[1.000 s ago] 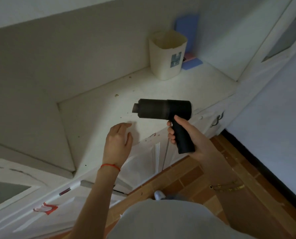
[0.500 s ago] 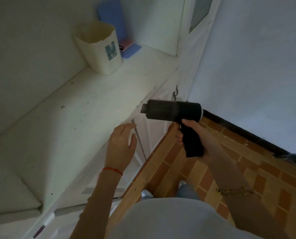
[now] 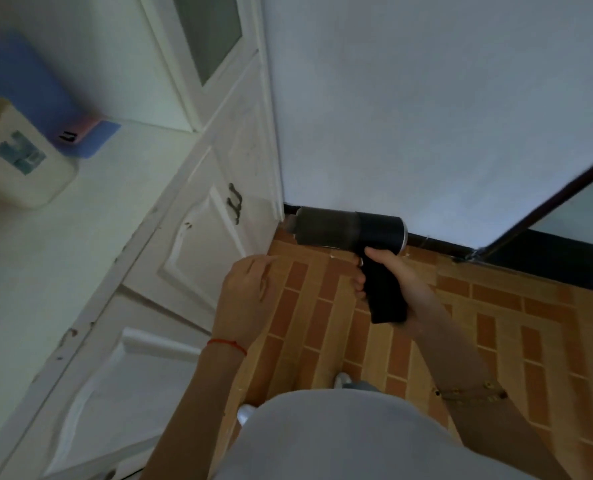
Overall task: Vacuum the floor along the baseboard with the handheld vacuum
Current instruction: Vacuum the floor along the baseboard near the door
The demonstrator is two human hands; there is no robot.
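My right hand (image 3: 397, 282) has its grip wrapped round the handle of the black handheld vacuum (image 3: 350, 230), held up in the air with its nozzle pointing left toward the corner where the dark baseboard (image 3: 437, 244) meets the white cabinet (image 3: 198, 244). My left hand (image 3: 245, 296) hovers just left of it, fingers loosely curled, holding nothing. Brick-patterned floor (image 3: 496, 323) lies below; on the table at far left stands a cream bin (image 3: 18, 161), blurred.
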